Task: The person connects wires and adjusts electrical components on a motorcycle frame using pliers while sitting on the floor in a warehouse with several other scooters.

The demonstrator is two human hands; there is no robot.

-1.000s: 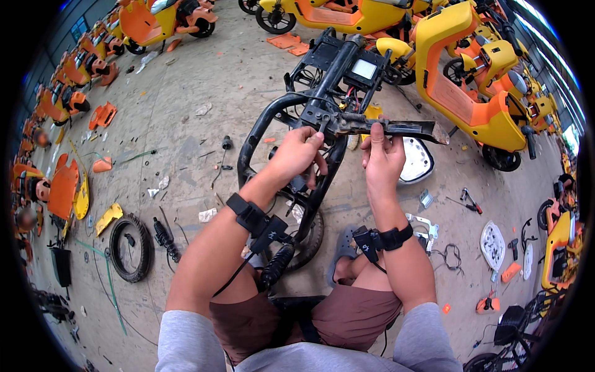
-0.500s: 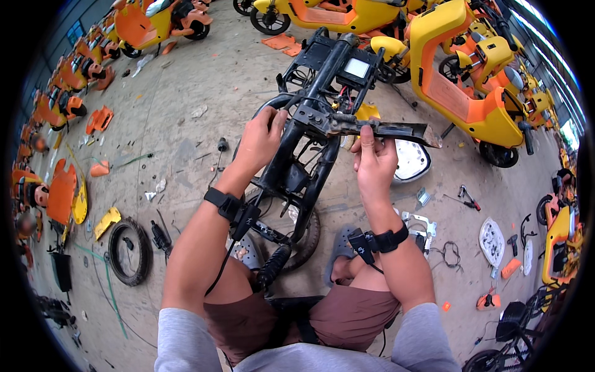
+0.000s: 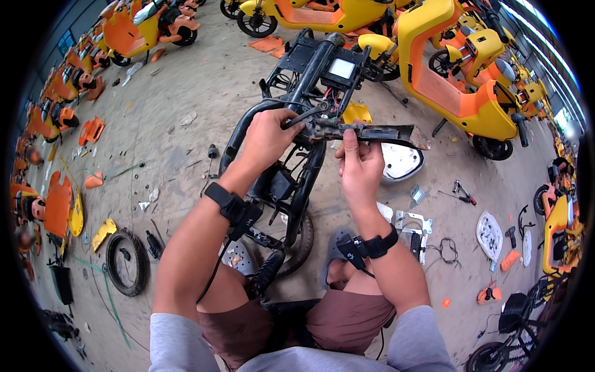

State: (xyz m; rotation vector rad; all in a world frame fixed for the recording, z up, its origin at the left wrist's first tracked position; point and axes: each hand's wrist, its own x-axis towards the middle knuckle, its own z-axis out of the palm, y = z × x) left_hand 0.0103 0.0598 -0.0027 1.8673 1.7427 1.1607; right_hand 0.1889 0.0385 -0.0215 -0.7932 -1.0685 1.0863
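Observation:
A stripped black scooter frame [image 3: 312, 67] stands in front of me, its wheel [image 3: 304, 243] low between my feet. Across the frame, pointing right, lies a long dirty metal kickstand [image 3: 385, 132] with a coil spring along its inner end. My right hand [image 3: 362, 162] pinches this kickstand, thumb on top and fingers underneath. Closed over the frame's left side, my left hand [image 3: 268, 137] grips a dark wrench [image 3: 307, 114], whose rounded end sits by the kickstand's pivot. The wrench's other end is hidden in my fingers.
Yellow-orange scooters [image 3: 458, 93] stand at the right and back. A white oval shell [image 3: 401, 161] lies just beyond my right hand. Pliers [image 3: 458, 193], a metal bracket [image 3: 414, 224] and a cable coil [image 3: 447, 250] are on the right floor, a loose tyre [image 3: 126, 261] on the left.
My left hand has moved slightly right and down toward the kickstand's pivot, and the wrench now shows in it. My right hand keeps hold of the kickstand. The whole view has shifted a little.

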